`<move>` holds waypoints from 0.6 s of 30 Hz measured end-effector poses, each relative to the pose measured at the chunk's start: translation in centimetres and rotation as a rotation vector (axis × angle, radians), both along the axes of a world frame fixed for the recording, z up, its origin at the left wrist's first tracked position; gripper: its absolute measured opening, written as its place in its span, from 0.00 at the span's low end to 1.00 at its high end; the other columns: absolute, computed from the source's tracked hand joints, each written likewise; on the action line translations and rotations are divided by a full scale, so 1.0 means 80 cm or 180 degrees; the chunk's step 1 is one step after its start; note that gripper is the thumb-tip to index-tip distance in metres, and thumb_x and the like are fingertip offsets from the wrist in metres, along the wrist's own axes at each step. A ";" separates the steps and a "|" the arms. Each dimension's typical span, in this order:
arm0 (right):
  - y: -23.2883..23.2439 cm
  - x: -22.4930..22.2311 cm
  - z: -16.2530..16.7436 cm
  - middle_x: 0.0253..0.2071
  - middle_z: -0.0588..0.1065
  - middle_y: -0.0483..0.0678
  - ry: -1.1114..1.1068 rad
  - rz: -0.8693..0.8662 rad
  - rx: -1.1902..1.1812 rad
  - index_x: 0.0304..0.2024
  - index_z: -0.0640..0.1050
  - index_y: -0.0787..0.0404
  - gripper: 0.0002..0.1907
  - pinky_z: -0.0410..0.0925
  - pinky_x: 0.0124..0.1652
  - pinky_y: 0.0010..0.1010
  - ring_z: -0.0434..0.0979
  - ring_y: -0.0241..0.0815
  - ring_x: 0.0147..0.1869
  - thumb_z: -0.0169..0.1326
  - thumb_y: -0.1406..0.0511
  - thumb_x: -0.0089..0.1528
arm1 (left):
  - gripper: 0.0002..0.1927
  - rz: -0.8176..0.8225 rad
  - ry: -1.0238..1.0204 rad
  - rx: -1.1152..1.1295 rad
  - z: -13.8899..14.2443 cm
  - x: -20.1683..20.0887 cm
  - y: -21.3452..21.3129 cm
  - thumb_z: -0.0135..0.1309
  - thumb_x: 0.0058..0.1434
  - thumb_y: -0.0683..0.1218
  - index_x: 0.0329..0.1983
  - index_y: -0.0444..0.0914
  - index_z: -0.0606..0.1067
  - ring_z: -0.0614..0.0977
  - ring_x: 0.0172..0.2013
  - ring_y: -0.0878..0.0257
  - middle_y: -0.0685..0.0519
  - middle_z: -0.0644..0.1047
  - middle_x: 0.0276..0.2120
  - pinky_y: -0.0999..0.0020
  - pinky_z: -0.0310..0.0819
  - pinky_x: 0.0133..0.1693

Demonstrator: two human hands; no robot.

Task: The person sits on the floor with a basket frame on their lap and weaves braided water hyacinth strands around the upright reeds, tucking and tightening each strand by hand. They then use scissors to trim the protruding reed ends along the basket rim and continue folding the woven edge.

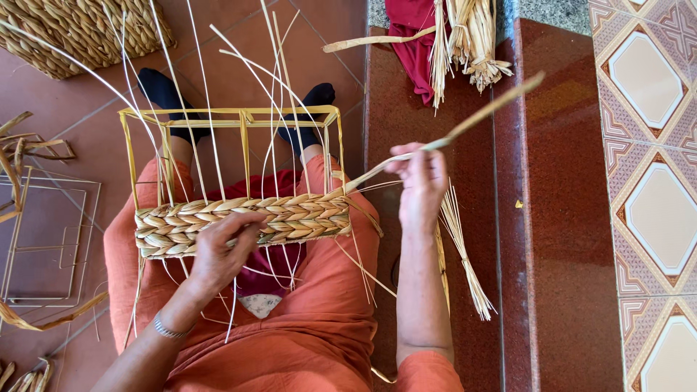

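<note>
A rectangular frame wrapped in yellow fibre [232, 116] rests on my lap, with a band of braided straw weaving [290, 216] along its near side. My left hand [221, 250] presses on that woven band, fingers spread over it. My right hand [420, 181] is closed on a long flat straw strand [479, 116] that runs from the band's right end up and to the right. Thin pale reed stakes [272, 80] rise from the weaving past the frame's far rail.
A woven basket [80, 33] sits at top left. Bare wire frames [43, 239] lie on the tiled floor at left. Straw bundles [472, 36] and red cloth [410, 29] lie at the top; loose straws [465, 254] lie by my right forearm on the polished red step.
</note>
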State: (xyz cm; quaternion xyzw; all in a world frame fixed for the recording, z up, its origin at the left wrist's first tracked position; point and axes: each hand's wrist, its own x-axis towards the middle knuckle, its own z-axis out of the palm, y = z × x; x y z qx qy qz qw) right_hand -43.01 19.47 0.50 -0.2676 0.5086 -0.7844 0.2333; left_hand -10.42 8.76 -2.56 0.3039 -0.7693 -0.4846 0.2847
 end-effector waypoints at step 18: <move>0.079 0.075 -0.142 0.23 0.75 0.42 -0.0115 0.0437 0.2556 0.42 0.81 0.60 0.13 0.59 0.21 0.16 0.67 0.26 0.21 0.56 0.57 0.69 | 0.15 -0.0286 0.1116 0.1944 -0.024 -0.099 0.002 0.43 0.75 0.48 0.57 0.38 0.74 0.82 0.44 0.70 0.55 0.81 0.40 0.74 0.79 0.51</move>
